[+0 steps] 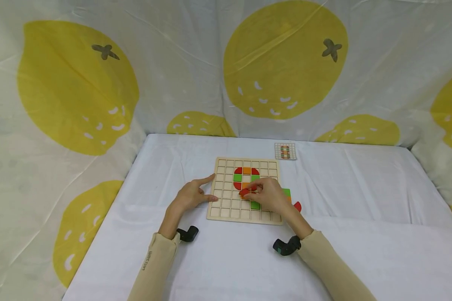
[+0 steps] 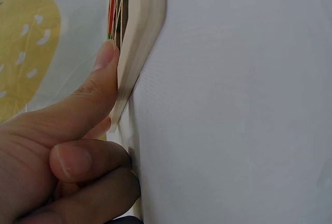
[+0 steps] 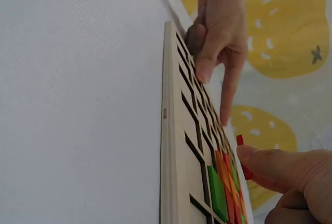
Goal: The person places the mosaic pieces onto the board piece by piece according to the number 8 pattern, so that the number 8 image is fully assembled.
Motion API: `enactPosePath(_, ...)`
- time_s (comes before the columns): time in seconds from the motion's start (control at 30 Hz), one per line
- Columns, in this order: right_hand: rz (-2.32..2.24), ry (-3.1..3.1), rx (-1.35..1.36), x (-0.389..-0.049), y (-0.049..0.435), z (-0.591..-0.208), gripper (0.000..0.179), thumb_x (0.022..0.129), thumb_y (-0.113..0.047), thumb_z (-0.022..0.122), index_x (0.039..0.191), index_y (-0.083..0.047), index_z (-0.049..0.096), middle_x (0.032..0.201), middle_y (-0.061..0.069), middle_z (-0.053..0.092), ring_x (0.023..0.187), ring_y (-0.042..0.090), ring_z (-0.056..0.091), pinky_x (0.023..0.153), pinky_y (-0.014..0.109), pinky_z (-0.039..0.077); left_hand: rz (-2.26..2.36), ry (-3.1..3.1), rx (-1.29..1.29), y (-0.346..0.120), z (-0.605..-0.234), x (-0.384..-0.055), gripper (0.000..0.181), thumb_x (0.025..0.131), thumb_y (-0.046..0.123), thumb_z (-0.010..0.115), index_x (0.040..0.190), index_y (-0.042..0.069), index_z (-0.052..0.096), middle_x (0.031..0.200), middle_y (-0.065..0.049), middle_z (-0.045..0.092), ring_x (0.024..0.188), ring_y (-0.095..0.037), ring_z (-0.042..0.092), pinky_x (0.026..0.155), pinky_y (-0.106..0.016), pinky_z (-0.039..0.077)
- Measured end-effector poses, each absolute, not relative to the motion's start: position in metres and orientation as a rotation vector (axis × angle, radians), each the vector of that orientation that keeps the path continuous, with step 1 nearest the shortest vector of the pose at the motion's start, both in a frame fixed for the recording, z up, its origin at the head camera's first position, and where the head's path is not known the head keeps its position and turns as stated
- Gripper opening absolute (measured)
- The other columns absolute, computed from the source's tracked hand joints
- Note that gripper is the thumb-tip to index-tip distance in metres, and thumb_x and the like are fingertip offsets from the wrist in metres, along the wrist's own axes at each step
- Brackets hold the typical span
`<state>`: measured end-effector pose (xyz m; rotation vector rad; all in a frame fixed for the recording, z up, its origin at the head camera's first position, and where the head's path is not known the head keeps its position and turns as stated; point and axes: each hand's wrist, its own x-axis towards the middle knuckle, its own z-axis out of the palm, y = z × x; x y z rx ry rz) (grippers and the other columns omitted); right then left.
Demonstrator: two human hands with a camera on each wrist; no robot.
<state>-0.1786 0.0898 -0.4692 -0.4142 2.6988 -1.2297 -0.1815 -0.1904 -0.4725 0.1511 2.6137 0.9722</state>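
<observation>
Evidently the work is part done. On the grid board [image 1: 226, 209], lying on the desk [image 1: 229, 263], we find an upper ring of red, orange and green pieces laid round a bare cell; the pattern card [image 1: 285, 151] behind appears to show more beneath it, so we judge the lower part unfinished. Our right hand [image 1: 270, 195] pinches a red piece [image 1: 243, 192] between thumb and finger, over the board. Our left hand [image 1: 191, 195], thumb and forefinger spread, touches the board's left edge. Another red piece [image 1: 298, 206] lies beside the board, unplaced. Lettering [image 1: 147, 261] on our left sleeve [image 1: 160, 267] seems to begin "Lets"; we cannot read the rest.
</observation>
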Motion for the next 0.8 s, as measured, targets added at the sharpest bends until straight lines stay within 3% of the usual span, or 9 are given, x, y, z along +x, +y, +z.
enactPosePath(0.53,-1.267,2.699,-0.429,-0.178,0.073,-0.479,0.026,0.082,-0.023,0.09,0.103,-0.009,0.082,0.058,-0.004,0.043,0.054,0.01,0.038,0.052,0.023,0.026,0.963,2.618,0.156,-0.19,-0.474,-0.182,0.088,0.085,0.038,0.085,0.16,0.028,0.04,0.056,0.005,0.04,0.056,-0.01,0.033,0.058,-0.028,0.031)
enactPosePath(0.8,-1.315,2.69,-0.428,-0.18,0.075,-0.483,0.026,0.082,-0.026,0.089,0.103,-0.011,0.082,0.058,-0.003,0.039,0.053,0.011,0.035,0.052,0.023,0.025,0.96,2.62,0.154,-0.189,-0.472,-0.181,0.088,0.085,0.037,0.085,0.16,0.027,0.04,0.056,0.005,0.039,0.055,-0.01,0.032,0.057,-0.027,0.03)
